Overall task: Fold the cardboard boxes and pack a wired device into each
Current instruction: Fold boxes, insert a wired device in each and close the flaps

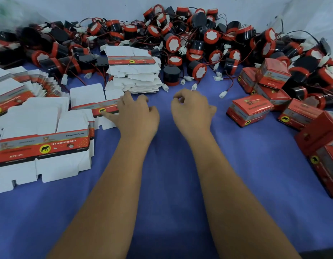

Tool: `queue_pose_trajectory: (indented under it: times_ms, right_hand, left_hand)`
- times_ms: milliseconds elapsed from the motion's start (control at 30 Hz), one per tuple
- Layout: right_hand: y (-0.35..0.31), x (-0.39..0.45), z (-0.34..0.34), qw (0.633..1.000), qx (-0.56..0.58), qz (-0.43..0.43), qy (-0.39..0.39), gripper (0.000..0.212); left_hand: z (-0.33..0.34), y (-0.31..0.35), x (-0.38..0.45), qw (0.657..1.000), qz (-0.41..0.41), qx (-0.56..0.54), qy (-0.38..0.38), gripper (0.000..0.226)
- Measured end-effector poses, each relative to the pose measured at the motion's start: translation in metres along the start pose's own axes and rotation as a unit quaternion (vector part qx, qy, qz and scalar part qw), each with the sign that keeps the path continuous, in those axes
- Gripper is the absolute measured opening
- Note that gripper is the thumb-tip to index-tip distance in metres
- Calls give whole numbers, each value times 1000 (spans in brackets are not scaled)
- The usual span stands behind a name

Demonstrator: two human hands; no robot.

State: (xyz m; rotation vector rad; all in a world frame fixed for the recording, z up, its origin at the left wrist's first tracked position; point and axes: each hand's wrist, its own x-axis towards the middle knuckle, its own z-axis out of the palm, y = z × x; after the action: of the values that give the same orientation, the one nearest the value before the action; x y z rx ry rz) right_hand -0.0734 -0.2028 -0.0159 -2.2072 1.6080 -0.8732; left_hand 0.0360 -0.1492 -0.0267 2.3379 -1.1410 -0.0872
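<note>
Flat unfolded red-and-white cardboard boxes lie in stacks at the left (43,146) and at the back centre (134,71). My left hand (135,113) rests with its thumb and fingertips on the edge of one flat box (94,103). My right hand (192,109) hovers over the blue cloth with loosely curled fingers and holds nothing. A large pile of black-and-red wired devices (197,43) with white connectors stretches along the back. Folded, closed red boxes (249,110) are gathered at the right.
A blue cloth (167,184) covers the table. A pale wall stands behind the device pile. Loose white connectors and wires (223,94) lie just beyond my right hand. More closed boxes (322,146) crowd the right edge.
</note>
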Motion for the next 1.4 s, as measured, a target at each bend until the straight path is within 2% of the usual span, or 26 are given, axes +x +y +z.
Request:
queue_pose_trajectory:
  times_ms: [67, 167, 300, 467, 533, 600, 733, 867, 967, 1067, 1167, 1267, 1333, 1400]
  right_hand:
    - [0, -1, 6, 998, 33, 23, -42, 24]
    - [3, 1, 7, 996, 42, 9, -74, 31]
    - [-4, -5, 10, 986, 93, -60, -125, 38]
    - [-30, -12, 28, 958, 103, -144, -228, 46]
    - [-36, -13, 30, 942, 183, -117, -255, 48]
    - [-37, -12, 27, 908, 310, -59, -276, 47]
    - [-38, -11, 23, 863, 428, -3, -268, 39]
    - [-37, -13, 23, 852, 451, -12, -267, 22]
    - [-36, -16, 21, 867, 436, -28, -241, 21]
    - [-33, -16, 21, 885, 426, -19, -189, 14]
    - [-28, -12, 18, 873, 473, 9, -118, 11]
    - [-15, -1, 9, 849, 524, 61, -14, 20]
    - [-2, 5, 1, 835, 538, 111, 48, 30]
    - [11, 10, -4, 804, 566, 162, 87, 33]
  left_hand:
    - [-3, 2, -2, 998, 27, -47, 35, 33]
    - [-6, 1, -3, 982, 46, -134, 128, 35]
    - [-6, -2, 5, 967, -80, -170, 169, 31]
    - [-2, -4, 7, 939, -115, -225, 233, 28]
    - [-5, -5, 10, 922, -159, -262, 236, 27]
    - [-6, -5, 11, 911, -179, -285, 237, 27]
    - [-7, 3, 5, 915, -110, -300, 246, 26]
    - [-9, 9, -5, 895, 46, -322, 304, 23]
    - [-8, 10, -8, 886, 123, -303, 329, 24]
    - [-8, 12, -10, 886, 150, -291, 328, 23]
    - [-8, 17, -14, 885, 223, -307, 268, 21]
    - [-7, 23, -22, 888, 307, -281, 194, 25]
    - [-5, 24, -21, 905, 297, -233, 197, 24]
    - [-2, 22, -15, 936, 206, -197, 207, 30]
